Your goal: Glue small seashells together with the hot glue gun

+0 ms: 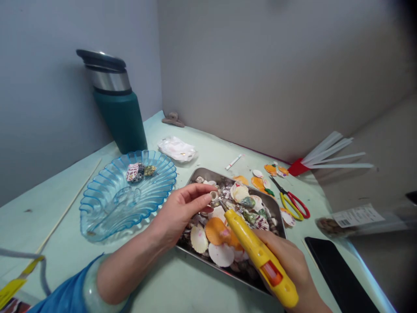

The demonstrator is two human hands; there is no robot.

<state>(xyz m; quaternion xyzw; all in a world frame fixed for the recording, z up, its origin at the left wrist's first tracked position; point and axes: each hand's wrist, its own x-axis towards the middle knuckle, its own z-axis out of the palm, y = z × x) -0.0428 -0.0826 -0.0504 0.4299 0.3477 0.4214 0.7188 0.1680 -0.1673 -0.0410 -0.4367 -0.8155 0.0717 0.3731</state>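
Note:
Between thumb and index finger, my left hand (182,208) pinches a small pale shell (214,196) above the metal tray (211,264). My right hand (289,261) is wrapped round a yellow hot glue gun (250,243) with a red switch. Its metal nozzle points at the small shell; I cannot tell whether they touch. Under both hands the tray is full of mixed shells, among them an orange scallop shell (215,231) and a white scallop shell (220,254). My right fingers are partly hidden behind the glue gun.
At left lies a blue shell-shaped dish (97,200) with several small shells in it, and a green bottle (120,113) behind. Red-and-yellow scissors (291,202), white glue sticks (332,152) in a red holder and a black phone (339,274) lie right. A white packet (177,148) sits behind.

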